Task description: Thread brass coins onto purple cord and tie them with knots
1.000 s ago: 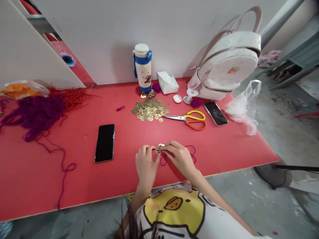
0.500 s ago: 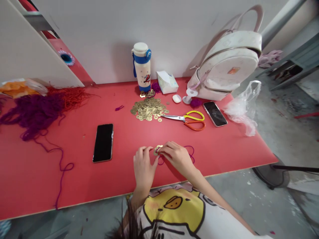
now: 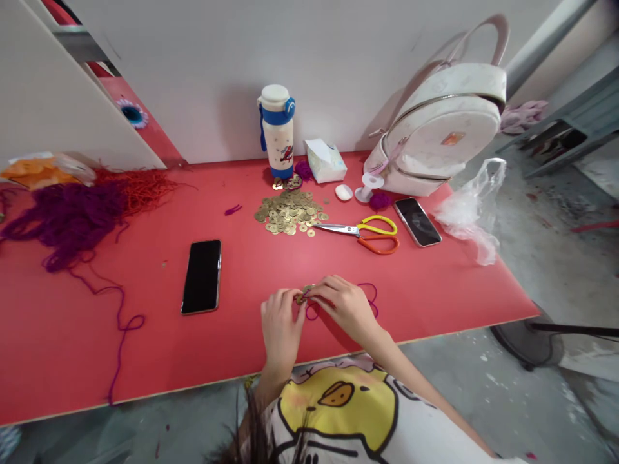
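Close to the table's front edge, my left hand (image 3: 281, 320) pinches small brass coins (image 3: 300, 298) between thumb and fingers. My right hand (image 3: 344, 303) is closed beside it, its fingertips on the purple yarn (image 3: 312, 313) at the coins. Loops of that yarn lie on the table under and to the right of my right hand. How the yarn runs through the coins is hidden by my fingers. Beyond my hands lies a heap of brass coins with holes (image 3: 291, 211).
Scissors (image 3: 360, 229) lie right of the heap, beside a phone (image 3: 418, 222). Another phone (image 3: 202, 277) is at left, near tangled purple yarn (image 3: 72, 216). A bottle (image 3: 277, 132), tissue pack (image 3: 326, 161), spool (image 3: 368, 187), backpack (image 3: 435, 129) and plastic bag (image 3: 471, 209) stand along the back and right.
My left fingers have closed on the coins, which now sit tilted between both hands; before, the left thumb and fingers were apart. My right hand has barely moved.
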### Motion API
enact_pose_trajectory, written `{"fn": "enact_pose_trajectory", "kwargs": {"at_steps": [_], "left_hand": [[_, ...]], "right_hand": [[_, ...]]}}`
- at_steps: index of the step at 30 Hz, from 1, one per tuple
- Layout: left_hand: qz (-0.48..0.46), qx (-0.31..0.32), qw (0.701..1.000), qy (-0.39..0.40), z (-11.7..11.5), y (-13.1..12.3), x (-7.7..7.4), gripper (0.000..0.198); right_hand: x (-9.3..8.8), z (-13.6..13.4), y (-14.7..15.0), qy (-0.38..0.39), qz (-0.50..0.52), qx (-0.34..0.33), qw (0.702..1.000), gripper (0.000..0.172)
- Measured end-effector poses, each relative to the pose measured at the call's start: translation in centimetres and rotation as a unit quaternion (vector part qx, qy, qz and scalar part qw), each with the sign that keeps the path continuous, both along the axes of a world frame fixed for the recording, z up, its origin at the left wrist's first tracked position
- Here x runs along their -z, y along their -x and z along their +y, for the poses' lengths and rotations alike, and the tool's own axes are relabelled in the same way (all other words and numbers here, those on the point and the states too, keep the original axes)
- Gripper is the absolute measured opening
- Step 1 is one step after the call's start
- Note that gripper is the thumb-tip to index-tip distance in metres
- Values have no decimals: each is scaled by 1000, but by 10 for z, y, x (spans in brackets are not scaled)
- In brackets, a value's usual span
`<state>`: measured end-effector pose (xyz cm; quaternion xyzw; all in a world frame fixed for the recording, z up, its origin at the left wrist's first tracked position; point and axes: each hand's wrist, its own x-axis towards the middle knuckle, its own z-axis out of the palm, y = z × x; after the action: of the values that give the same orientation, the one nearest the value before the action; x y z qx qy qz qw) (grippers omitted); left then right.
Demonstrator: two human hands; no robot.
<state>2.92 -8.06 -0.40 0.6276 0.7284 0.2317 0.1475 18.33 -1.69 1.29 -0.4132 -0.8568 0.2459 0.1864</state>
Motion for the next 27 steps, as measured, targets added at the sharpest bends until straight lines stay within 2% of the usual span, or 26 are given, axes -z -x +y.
{"fn": "enact_pose_trajectory", "kwargs": {"at_steps": [16, 27], "left_hand": [[-26, -8, 1000, -8, -1, -1, 1, 18], [-26, 4, 999, -19, -1, 0, 2, 24]], "right_hand": [[-5, -2, 2, 20, 5, -22, 1000, 18], [-1, -1, 7, 1, -18, -18, 1000, 17]]}}
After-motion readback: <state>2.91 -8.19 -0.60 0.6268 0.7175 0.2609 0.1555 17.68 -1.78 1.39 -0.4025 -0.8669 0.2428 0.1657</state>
